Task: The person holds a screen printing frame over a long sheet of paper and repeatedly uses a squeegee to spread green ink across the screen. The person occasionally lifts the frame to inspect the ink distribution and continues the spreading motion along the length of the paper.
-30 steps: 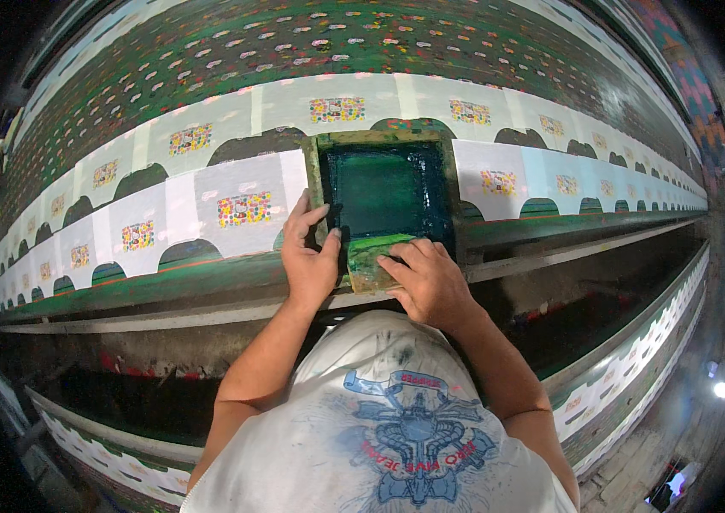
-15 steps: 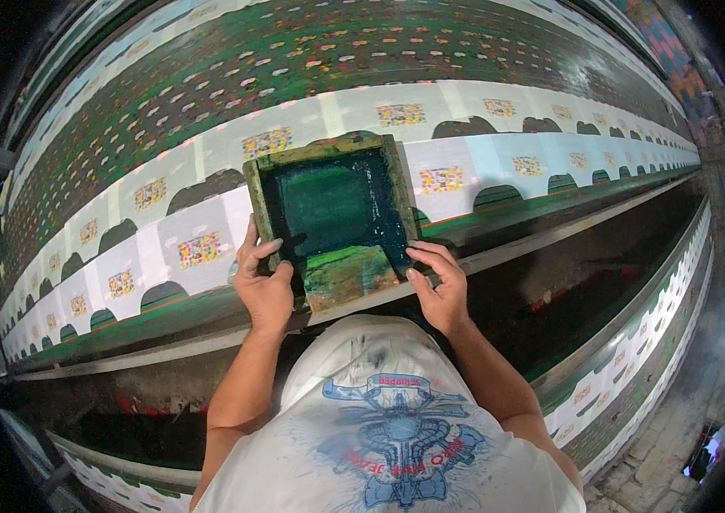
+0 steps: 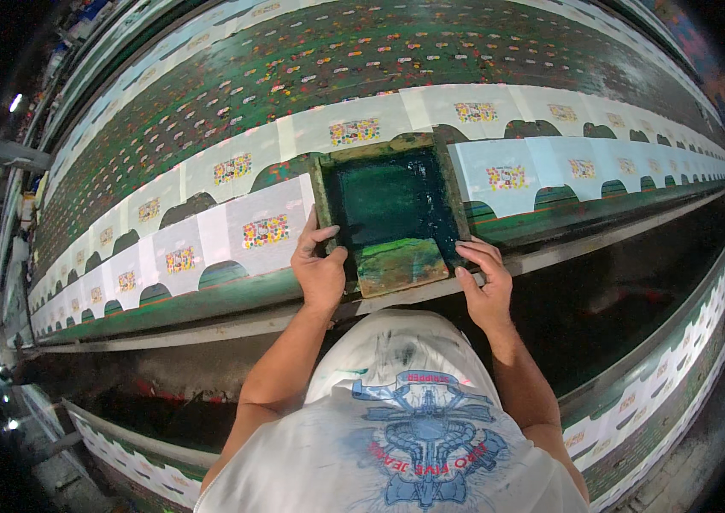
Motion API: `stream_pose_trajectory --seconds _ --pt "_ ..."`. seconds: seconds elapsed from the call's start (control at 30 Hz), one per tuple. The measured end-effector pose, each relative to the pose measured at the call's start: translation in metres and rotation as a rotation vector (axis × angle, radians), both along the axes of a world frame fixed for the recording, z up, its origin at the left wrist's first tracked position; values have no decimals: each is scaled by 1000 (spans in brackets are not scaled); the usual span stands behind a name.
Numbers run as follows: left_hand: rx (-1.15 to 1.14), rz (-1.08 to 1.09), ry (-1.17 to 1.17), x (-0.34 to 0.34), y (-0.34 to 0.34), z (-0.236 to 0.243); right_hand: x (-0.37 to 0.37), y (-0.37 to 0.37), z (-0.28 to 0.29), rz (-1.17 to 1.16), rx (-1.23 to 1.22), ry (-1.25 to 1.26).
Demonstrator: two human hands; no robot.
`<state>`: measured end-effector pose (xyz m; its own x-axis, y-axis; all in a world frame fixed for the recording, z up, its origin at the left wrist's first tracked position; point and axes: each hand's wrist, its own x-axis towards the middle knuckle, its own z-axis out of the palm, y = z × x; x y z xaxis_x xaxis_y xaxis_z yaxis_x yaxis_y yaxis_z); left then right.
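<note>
Both-handed grip: left hand [image 3: 319,267] curls around the near-left corner of the green-inked printing screen frame [image 3: 390,209], fingers over the rail; right hand [image 3: 484,278] clamps the near-right corner, fingers bent on the wood. Frame lies flat on the long print table [image 3: 208,299], a squeegee [image 3: 402,265] between the hands, printed white fabric panels [image 3: 264,227] just left of the left hand.

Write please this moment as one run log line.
left hand: grips left edge of screen frame | right hand: grips right edge | frame: flat on white printed panels, long table
</note>
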<state>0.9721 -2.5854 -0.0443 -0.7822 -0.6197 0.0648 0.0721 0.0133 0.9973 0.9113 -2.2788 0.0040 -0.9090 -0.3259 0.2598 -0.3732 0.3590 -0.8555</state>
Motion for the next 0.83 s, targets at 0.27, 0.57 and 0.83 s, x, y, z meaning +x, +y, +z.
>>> stream_pose_trajectory --seconds 0.27,0.57,0.83 --pt "96 19 -14 -5 15 -3 -17 30 4 127 36 67" --pt "111 1 -13 -6 14 0 -21 6 29 421 204 335" --pt "126 -6 -26 -2 13 -7 -27 -24 29 652 489 349"
